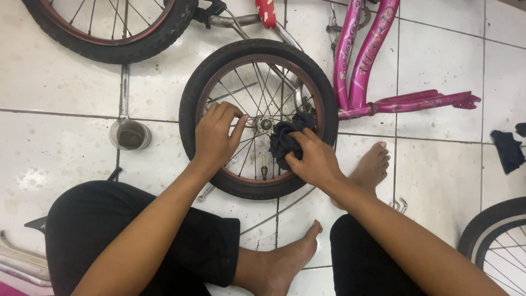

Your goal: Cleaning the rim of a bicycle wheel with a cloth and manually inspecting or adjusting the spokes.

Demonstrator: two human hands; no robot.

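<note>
Gripping wheel [258, 118] spokes and dark rag [287, 137], both hands; pink frame [372, 71], cup [130, 135] nearby.

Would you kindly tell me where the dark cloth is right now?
The dark cloth is bunched in the right hand, pressed against the spokes of the small wheel beside its hub.

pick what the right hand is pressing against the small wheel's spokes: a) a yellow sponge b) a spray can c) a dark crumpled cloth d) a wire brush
c: the right hand grips a dark crumpled cloth pushed in among the spokes of the small wheel near its hub, while the left hand holds the spokes on the other side.
</note>
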